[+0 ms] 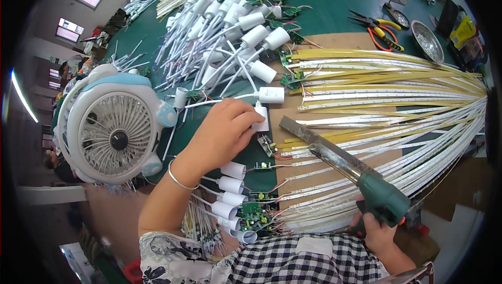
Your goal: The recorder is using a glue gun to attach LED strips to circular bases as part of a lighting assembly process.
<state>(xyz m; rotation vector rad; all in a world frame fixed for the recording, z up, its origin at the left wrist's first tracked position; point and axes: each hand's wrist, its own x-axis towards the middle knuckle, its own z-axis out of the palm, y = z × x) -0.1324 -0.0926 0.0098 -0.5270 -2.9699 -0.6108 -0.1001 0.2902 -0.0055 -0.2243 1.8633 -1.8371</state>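
Dozens of pale strips (pixel 418 93) fan leftward across the green table (pixel 334 1), their wired ends lined up near the person, probably so each small board stays within easy reach. Beyond the left hand (pixel 222 129), white caps are heaped in a pile (pixel 230 20), cords trailing left, seemingly kept off the strips. A fan (pixel 117 138) stands at the left, facing the person, likely for cooling. The right hand (pixel 377 231) wraps the handle of a green-bodied tool (pixel 386 200), its metal end slanting up and left over the strips, perhaps to keep it ready. The left hand pinches a white cap (pixel 262 119) between thumb and fingers; that cap lies at its fingertips, left of the tool's tip, just above a small circuit board (pixel 266 145).
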